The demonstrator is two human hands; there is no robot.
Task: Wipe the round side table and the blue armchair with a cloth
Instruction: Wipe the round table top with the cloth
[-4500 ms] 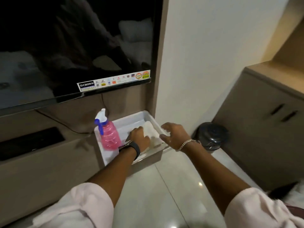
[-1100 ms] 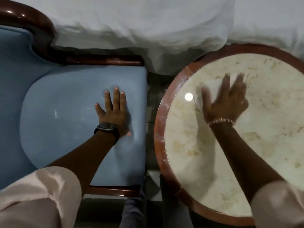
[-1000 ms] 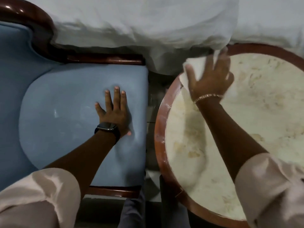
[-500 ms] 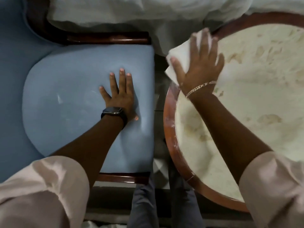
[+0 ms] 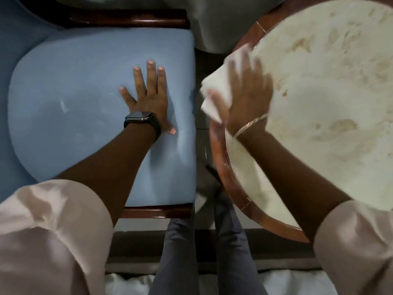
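— So why is the left hand lying flat on the blue armchair at all?

— As a prop, I'd judge. Palm down, fingers spread and straight, holding nothing; it lands on the seat cushion at the side nearest the round side table, and the person leans over both pieces with weight on that arm.

— And the working hand?

— The right hand presses the cloth onto the table's left edge. Its fingers are splayed over the cloth rather than curled round it, so it pins the cloth flat and does not pinch it. The hand is blurred, so I cannot tell how the thumb sits.

— Where exactly is the cloth on the table?

— Half on, half off: part of it lies on the wooden rim, and a white corner sticks out past the rim toward the armchair. That suits wiping the border, I think.

— How does the table look?

— Pale, mottled cream stone top inside a reddish-brown rim, with tan patches scattered across it. The rim near the hand shows whitish smears.

— And the armchair?

— Light blue upholstery in a dark polished wood frame, just beside the table with a narrow gap between them. Faint pale marks show on the seat left of the propping hand; it probably hasn't been wiped yet.
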